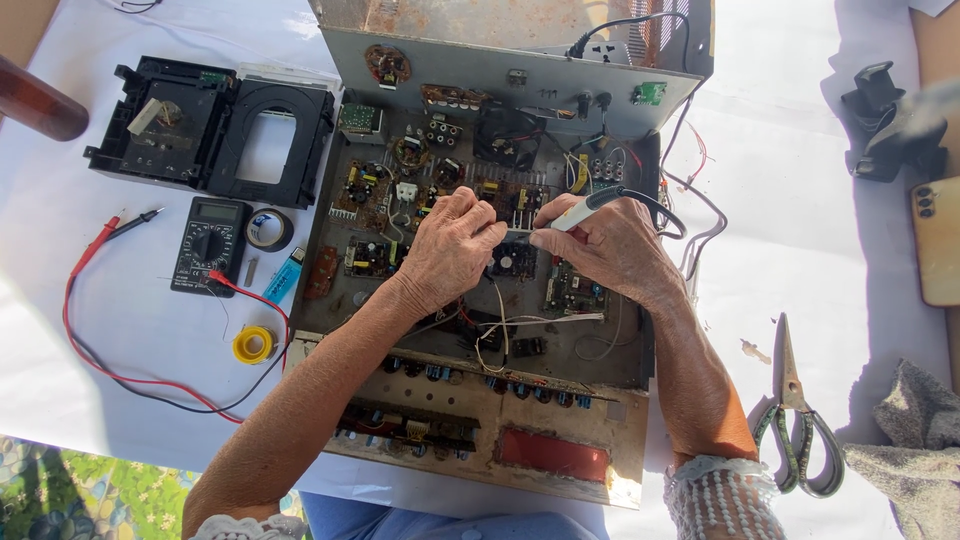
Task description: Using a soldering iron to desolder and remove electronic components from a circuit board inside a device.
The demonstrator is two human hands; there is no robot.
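Open chassis (600, 455) in the middle, multimeter (208, 245) left of it, scissors (797, 420) right, disc drive (215, 130) behind the multimeter.

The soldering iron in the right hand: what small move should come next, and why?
Probably a slight lowering of the tip onto the joint. The right hand holds the white soldering iron pointing left, where the left hand pinches something small over the circuit boards of the open chassis. The two hands nearly meet; whether the tip touches cannot be told.

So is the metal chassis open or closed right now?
Open. The chassis has no cover on; its circuit boards and wiring lie exposed, and both hands work inside it.
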